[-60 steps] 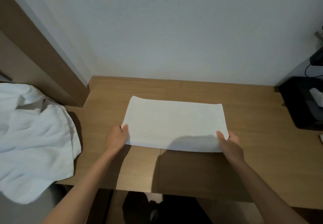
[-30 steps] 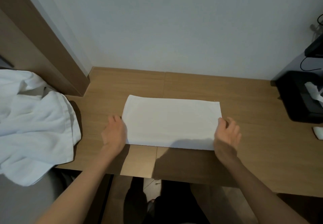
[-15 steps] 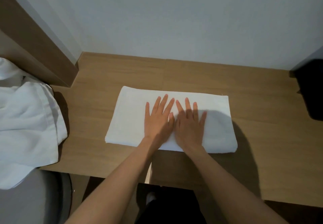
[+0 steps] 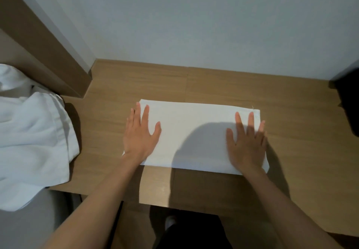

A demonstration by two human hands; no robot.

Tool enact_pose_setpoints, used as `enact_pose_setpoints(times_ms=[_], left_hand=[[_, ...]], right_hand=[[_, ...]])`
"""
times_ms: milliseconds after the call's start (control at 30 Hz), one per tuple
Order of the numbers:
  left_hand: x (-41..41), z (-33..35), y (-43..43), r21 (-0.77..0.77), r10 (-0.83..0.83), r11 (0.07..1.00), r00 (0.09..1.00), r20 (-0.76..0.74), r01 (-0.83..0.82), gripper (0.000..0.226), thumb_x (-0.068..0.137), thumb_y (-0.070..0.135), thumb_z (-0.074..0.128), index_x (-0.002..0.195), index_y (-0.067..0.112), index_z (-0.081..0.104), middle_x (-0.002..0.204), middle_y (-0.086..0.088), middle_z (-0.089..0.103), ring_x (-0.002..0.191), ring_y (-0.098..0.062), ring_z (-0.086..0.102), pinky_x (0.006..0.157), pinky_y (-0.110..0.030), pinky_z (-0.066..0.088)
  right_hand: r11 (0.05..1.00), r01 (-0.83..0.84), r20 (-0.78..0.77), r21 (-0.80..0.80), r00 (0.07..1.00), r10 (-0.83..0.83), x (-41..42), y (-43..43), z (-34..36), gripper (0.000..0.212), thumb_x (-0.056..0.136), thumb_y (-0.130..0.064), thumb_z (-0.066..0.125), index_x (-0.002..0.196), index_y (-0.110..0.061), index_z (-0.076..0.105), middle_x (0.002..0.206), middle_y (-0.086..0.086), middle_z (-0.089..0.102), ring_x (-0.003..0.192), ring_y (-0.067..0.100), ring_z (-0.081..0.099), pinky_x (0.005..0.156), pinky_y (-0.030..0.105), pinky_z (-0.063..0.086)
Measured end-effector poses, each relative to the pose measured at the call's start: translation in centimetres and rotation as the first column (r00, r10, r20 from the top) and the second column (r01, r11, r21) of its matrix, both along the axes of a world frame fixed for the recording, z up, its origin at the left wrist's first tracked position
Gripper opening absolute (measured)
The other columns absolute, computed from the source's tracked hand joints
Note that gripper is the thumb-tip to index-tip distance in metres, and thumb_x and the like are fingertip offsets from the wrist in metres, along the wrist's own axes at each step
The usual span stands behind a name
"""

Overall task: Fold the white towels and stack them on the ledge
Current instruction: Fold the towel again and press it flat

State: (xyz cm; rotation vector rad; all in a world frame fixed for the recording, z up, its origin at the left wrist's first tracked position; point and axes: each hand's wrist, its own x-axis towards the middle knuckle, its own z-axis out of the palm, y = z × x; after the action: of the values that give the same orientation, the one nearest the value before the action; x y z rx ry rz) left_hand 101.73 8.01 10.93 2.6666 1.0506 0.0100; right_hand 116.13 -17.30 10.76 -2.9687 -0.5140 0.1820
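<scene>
A: Where does the folding stand?

B: One white towel [image 4: 196, 130] lies on the wooden surface [image 4: 291, 180] as a flat, long rectangle, its near edge close to the surface's front edge. It looks folded at least once, though I cannot count the layers.

A: And the hands?

B: The left hand [image 4: 138, 135] lies palm-down on the towel's left end, the right hand [image 4: 247, 142] on its right end. On both, the fingers [image 4: 144, 115] are spread wide and flat, gripping nothing; they press the cloth down.

A: So what is left?

B: Quite a lot, I judge. This towel probably needs another fold, end over end, to become a compact stack piece. To the left a heap of white cloth [image 4: 31, 137] hangs over the surface's edge, unfolded. No finished stack shows anywhere, so the stacking is not yet begun.

A: Anything else around?

B: A dark object [image 4: 349, 104] at the right edge, too cropped to identify.
</scene>
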Motion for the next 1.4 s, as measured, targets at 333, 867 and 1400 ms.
enact_pose_setpoints(times_ms=[333, 867, 1400], left_hand=[[-2.3, 1.0, 0.6, -0.105, 0.133, 0.988, 0.974, 0.183, -0.116, 0.051, 0.1, 0.037, 0.034, 0.144, 0.012, 0.03, 0.144, -0.009, 0.039, 0.129, -0.025, 0.037, 0.11, -0.042, 0.032], [-0.6, 2.4, 2.6, -0.593, 0.531, 0.731, 0.827, 0.184, -0.337, 0.021, 0.097, 0.031, 0.046, 0.097, 0.01, 0.047, 0.106, -0.009, 0.051, 0.1, -0.026, 0.048, 0.093, -0.042, 0.041], [-9.5, 10.1, 0.5, -0.611, 0.554, 0.765, 0.692, 0.464, -0.203, 0.017, 0.097, 0.031, 0.047, 0.106, 0.018, 0.042, 0.09, 0.009, 0.048, 0.081, -0.003, 0.046, 0.065, -0.021, 0.034]], right_hand=[[0.958, 0.119, 0.053, 0.262, 0.989, -0.137, 0.1, -0.6, 1.8, 0.054, 0.097, -0.021, 0.044, 0.149, -0.025, 0.03, 0.153, 0.012, 0.031, 0.117, 0.042, 0.043, 0.092, 0.046, 0.043], [0.898, 0.282, -0.187, 0.339, 0.955, -0.229, 0.1, -0.8, 2.3, 0.043, 0.102, -0.032, 0.034, 0.145, -0.038, 0.03, 0.134, 0.013, 0.044, 0.112, 0.036, 0.049, 0.087, 0.042, 0.04], [0.803, 0.057, -0.078, 0.593, 0.997, -0.014, -5.0, -0.8, 10.4, 0.044, 0.102, -0.025, 0.038, 0.147, -0.024, 0.035, 0.138, 0.012, 0.044, 0.127, 0.029, 0.041, 0.104, 0.041, 0.033]])
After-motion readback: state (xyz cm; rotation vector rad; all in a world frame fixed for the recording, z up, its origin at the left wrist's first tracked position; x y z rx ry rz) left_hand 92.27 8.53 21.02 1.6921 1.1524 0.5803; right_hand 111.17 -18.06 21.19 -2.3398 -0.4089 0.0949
